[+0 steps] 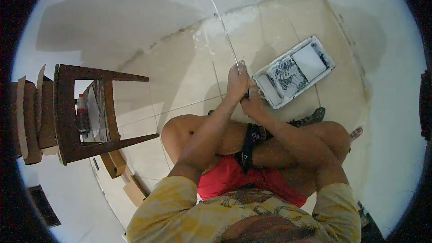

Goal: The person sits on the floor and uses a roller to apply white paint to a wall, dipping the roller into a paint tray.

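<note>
Both my hands are closed, one ahead of the other, on a long-framed paint roller whose thin metal rod [223, 25] reaches up toward the wall. My left hand [237, 81] is the farther one, around the base of the rod. Just behind it, my right hand [253, 103] grips the handle, of which only a dark bit shows between the hands. The roller's head is hard to make out against the pale wall at the top. To the right of my hands a paint tray [286, 72] lies on the floor, with white paint in it and dark streaks on its ribbed slope.
White walls meet at a corner beyond the tray. Paint spots mark the tiled floor [189, 98] near the wall. At left stands a dark wooden stool [64, 114], with a bottle [82, 114] and cardboard boxes [27, 121] near it. My crossed legs are close below the tray.
</note>
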Available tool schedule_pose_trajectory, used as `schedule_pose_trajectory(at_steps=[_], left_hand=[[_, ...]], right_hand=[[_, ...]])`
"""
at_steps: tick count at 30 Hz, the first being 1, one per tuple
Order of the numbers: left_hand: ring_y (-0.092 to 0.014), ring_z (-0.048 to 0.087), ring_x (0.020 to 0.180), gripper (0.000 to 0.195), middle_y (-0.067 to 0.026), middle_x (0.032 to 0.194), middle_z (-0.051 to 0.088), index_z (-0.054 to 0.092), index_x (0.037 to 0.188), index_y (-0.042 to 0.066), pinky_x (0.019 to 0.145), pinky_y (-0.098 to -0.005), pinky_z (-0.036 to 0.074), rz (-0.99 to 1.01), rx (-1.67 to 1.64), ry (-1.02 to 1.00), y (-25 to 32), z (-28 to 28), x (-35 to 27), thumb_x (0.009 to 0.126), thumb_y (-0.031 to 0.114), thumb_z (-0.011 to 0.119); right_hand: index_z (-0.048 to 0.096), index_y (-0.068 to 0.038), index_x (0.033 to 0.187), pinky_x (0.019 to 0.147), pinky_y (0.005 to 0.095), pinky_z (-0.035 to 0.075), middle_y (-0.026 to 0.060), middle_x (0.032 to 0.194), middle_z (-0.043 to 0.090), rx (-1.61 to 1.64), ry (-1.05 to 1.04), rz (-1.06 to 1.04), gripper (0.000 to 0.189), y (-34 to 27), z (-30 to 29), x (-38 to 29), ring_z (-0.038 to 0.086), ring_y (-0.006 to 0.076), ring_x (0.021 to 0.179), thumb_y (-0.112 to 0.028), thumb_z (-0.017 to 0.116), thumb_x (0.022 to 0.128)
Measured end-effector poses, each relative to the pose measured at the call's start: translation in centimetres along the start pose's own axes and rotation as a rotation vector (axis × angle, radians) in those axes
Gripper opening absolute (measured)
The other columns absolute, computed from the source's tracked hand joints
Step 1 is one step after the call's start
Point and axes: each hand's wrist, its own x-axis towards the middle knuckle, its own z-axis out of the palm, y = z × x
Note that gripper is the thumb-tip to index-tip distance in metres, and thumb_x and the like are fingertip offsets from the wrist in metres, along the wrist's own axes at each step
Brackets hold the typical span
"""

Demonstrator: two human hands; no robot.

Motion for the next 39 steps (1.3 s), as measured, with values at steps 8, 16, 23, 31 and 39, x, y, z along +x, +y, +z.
schedule_pose_trajectory(at_steps=[8,16,23,31,39], left_hand=[[-0.017,0.051,0.055,0.037,-0.0074,0.061,0.048,0.049,0.079,0.0,0.053,-0.0334,0.042,-0.323,-0.237,-0.04,2.4,0.0,-0.2,0.094,0.033,0.04],[-0.014,0.048,0.053,0.035,-0.0058,0.061,0.048,0.05,0.079,0.0,0.049,-0.0297,0.039,-0.319,-0.324,-0.086,3.6,-0.3,1.4,0.093,0.031,0.041],[-0.014,0.049,0.059,0.033,-0.0071,0.066,0.049,0.05,0.079,0.001,0.055,-0.031,0.04,-0.358,-0.281,-0.117,3.5,-0.9,0.5,0.093,0.03,0.041],[-0.016,0.049,0.057,0.034,-0.0072,0.062,0.048,0.049,0.076,0.001,0.055,-0.0324,0.041,-0.329,-0.279,-0.054,1.6,-0.4,0.5,0.094,0.029,0.04],[-0.016,0.048,0.059,0.033,-0.0069,0.065,0.05,0.05,0.08,0.002,0.057,-0.032,0.04,-0.292,-0.183,-0.062,3.0,-0.6,0.4,0.093,0.031,0.041]], right_hand=[[0.046,0.003,0.115,0.071,0.0378,0.047,0.0206,0.092,0.058,0.102,-0.037,0.07,0.043,1.0,-0.2,0.0,0.058,0.0347,0.084,-0.022,0.057,0.081],[0.021,-0.006,0.139,0.081,0.0511,0.043,0.0305,0.107,0.053,-0.026,0.082,-0.387,0.063,3.4,0.2,1.8,0.052,0.0465,0.099,-0.021,0.05,0.085],[0.046,0.0,0.112,0.062,0.0364,0.044,0.0108,0.077,0.056,0.172,-0.03,-0.017,0.034,2.9,1.3,1.0,0.055,0.0225,0.07,-0.011,0.053,0.08],[0.046,0.001,0.11,0.064,0.0375,0.042,0.0141,0.082,0.055,0.151,0.028,-0.072,0.033,0.6,0.6,0.4,0.053,0.0235,0.073,-0.014,0.054,0.082],[0.047,0.0,0.11,0.067,0.0374,0.042,0.0154,0.084,0.054,0.277,-0.012,-0.049,0.034,0.2,0.1,0.5,0.053,0.0231,0.075,-0.012,0.056,0.08]])
